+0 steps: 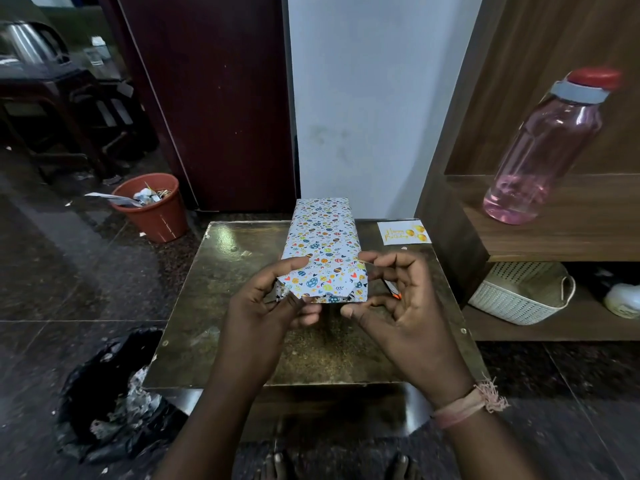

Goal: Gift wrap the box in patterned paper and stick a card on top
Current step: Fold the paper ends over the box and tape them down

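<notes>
The box, already sleeved in patterned paper, lies in the middle of the desk with its long axis running straight away from you, far end toward the wall, near end right at your fingers. Your left hand pinches the near-left corner of the paper, thumb on top, fingers curled underneath. Your right hand sits at the near-right corner, fingers loosely curled and spread; something small with an orange tip shows behind them, and I cannot tell whether you're gripping it or the paper. The near end flap is still open and pointed, so that fold looks like your next job, and both hands are equally close to it. Count it up: one box, one birthday card waiting at the far right of the desk, well apart from the box. Beyond that, one pink bottle on the shelf, one orange bin on the floor.
</notes>
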`<state>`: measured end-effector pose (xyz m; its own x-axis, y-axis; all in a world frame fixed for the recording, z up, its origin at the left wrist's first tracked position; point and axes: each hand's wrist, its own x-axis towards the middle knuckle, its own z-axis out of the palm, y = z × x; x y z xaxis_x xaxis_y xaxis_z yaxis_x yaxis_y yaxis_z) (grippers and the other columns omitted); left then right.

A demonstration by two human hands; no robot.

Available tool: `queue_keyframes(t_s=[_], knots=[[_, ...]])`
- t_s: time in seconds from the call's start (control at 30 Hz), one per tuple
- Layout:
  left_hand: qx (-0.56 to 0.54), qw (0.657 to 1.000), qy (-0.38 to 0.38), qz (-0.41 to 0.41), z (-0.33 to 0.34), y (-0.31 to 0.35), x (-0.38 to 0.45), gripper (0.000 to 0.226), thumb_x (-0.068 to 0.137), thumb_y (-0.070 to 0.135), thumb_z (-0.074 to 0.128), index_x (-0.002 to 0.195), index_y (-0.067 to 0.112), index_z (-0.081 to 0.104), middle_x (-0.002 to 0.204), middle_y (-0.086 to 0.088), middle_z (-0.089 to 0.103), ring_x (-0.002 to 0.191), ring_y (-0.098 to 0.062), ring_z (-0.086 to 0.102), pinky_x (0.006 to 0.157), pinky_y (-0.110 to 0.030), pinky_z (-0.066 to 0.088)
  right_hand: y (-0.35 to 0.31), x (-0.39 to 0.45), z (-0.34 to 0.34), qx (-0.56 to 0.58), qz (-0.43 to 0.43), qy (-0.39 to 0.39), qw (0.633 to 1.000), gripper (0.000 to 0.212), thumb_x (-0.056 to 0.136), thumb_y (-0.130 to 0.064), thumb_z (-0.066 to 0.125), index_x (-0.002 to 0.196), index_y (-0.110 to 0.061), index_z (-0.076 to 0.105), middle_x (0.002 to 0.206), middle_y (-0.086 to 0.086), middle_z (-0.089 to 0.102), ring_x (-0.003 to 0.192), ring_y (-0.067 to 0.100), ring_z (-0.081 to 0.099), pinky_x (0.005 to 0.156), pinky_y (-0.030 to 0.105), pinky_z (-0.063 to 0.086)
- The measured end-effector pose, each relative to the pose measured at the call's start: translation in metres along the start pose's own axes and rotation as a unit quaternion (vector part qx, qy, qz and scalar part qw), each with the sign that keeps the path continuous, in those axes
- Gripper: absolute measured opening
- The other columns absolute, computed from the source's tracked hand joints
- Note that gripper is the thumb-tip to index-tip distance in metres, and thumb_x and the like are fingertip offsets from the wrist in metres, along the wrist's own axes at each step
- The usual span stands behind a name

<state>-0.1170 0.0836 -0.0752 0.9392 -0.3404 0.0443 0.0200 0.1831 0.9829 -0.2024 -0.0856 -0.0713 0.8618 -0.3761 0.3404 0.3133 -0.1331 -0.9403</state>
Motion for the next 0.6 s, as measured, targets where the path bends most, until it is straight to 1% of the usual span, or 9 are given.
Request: queue_keyframes(t_s=[0.1, 0.2, 0.27, 0.33, 0.37, 0.43, 0.5, 0.53, 0.6], knots=[[0.0, 1.0, 0.003, -0.002, 0.0016, 0.0011, -0.0008, 0.039, 0.094, -0.01, 0.062, 0.117, 0.019, 0.074, 0.105, 0.0, 0.077, 0.079, -0.034, 0.077, 0.066, -0.032, 0.063, 0.0008, 0.0018, 0.0026, -0.011, -0.012, 0.03, 0.999, 0.056, 0.078, 0.008, 0.08, 0.108, -0.028, 0.05, 0.125, -0.003, 0.065, 0.109, 0.019, 0.062, 0.082, 0.034, 0.055], [0.0, 1.0, 0.014, -0.003, 0.0014, 0.0006, -0.0005, 0.038, 0.095, -0.009, 0.062, 0.113, 0.021, 0.077, 0.113, -0.005, 0.076, 0.075, -0.031, 0.077, 0.065, -0.031, 0.063, 0.0025, 0.0021, 0.004, -0.003, -0.016, 0.047, 0.999, 0.056, 0.079, 0.008, 0.079, 0.103, -0.035, 0.052, 0.119, -0.001, 0.067, 0.1, 0.02, 0.061, 0.08, 0.036, 0.054], [0.022, 1.0, 0.009, 0.012, -0.0006, -0.0009, -0.0004, 0.04, 0.094, -0.01, 0.063, 0.116, 0.02, 0.076, 0.118, -0.007, 0.075, 0.077, -0.028, 0.077, 0.065, -0.027, 0.061, 0.0039, 0.0013, 0.0046, 0.001, -0.014, 0.047, 0.999, 0.055, 0.08, 0.009, 0.078, 0.103, -0.035, 0.054, 0.117, 0.0, 0.066, 0.094, 0.017, 0.059, 0.078, 0.037, 0.055], [0.049, 0.998, -0.01, 0.036, -0.002, -0.0017, -0.0011, 0.044, 0.093, -0.011, 0.064, 0.121, 0.021, 0.073, 0.118, -0.005, 0.075, 0.084, -0.022, 0.077, 0.068, -0.022, 0.058, 0.004, 0.0004, 0.0049, 0.006, -0.015, 0.048, 0.999, 0.054, 0.08, 0.01, 0.076, 0.103, -0.033, 0.054, 0.115, 0.008, 0.063, 0.089, 0.011, 0.058, 0.073, 0.036, 0.058], [0.064, 0.997, -0.022, 0.046, -0.0027, -0.0019, -0.0011, 0.045, 0.092, -0.009, 0.066, 0.125, 0.022, 0.072, 0.12, -0.002, 0.075, 0.093, -0.02, 0.076, 0.074, -0.023, 0.059, 0.0034, 0.0006, 0.0052, 0.01, -0.016, 0.049, 0.999, 0.054, 0.081, 0.012, 0.075, 0.103, -0.033, 0.055, 0.113, 0.015, 0.06, 0.086, 0.007, 0.057, 0.07, 0.034, 0.058], [0.109, 0.991, -0.042, 0.069, -0.0046, -0.0043, -0.0002, 0.046, 0.092, -0.002, 0.07, 0.131, 0.023, 0.069, 0.129, 0.009, 0.071, 0.118, -0.01, 0.068, 0.093, -0.024, 0.056, 0.0019, 0.0015, 0.0044, 0.019, -0.016, 0.053, 0.998, 0.054, 0.082, 0.015, 0.073, 0.105, -0.031, 0.055, 0.113, 0.024, 0.053, 0.081, 0.002, 0.057, 0.064, 0.036, 0.06], [0.144, 0.984, -0.047, 0.093, -0.0056, -0.0061, 0.0, 0.043, 0.093, 0.004, 0.07, 0.132, 0.024, 0.068, 0.133, 0.017, 0.067, 0.128, 0.0, 0.059, 0.104, -0.02, 0.048, 0.0013, 0.0034, 0.0022, 0.031, -0.017, 0.057, 0.998, 0.053, 0.082, 0.019, 0.07, 0.108, -0.025, 0.054, 0.113, 0.027, 0.05, 0.081, 0.002, 0.057, 0.061, 0.04, 0.06], [0.135, 0.985, -0.048, 0.096, -0.0054, -0.0068, 0.0006, 0.041, 0.094, 0.006, 0.069, 0.132, 0.024, 0.068, 0.133, 0.015, 0.068, 0.129, -0.001, 0.058, 0.105, -0.021, 0.048, 0.0014, 0.0043, 0.001, 0.038, -0.016, 0.058, 0.997, 0.053, 0.081, 0.02, 0.07, 0.109, -0.022, 0.053, 0.113, 0.027, 0.049, 0.083, 0.003, 0.057, 0.061, 0.041, 0.06], [0.066, 0.994, -0.048, 0.078, -0.0035, -0.007, 0.0006, 0.039, 0.095, 0.001, 0.065, 0.13, 0.017, 0.069, 0.131, 0.005, 0.07, 0.128, -0.01, 0.061, 0.102, -0.026, 0.051, 0.0023, 0.0049, 0.0, 0.052, -0.012, 0.053, 0.997, 0.053, 0.081, 0.021, 0.069, 0.109, -0.021, 0.052, 0.111, 0.027, 0.049, 0.084, 0.007, 0.058, 0.061, 0.042, 0.061]])
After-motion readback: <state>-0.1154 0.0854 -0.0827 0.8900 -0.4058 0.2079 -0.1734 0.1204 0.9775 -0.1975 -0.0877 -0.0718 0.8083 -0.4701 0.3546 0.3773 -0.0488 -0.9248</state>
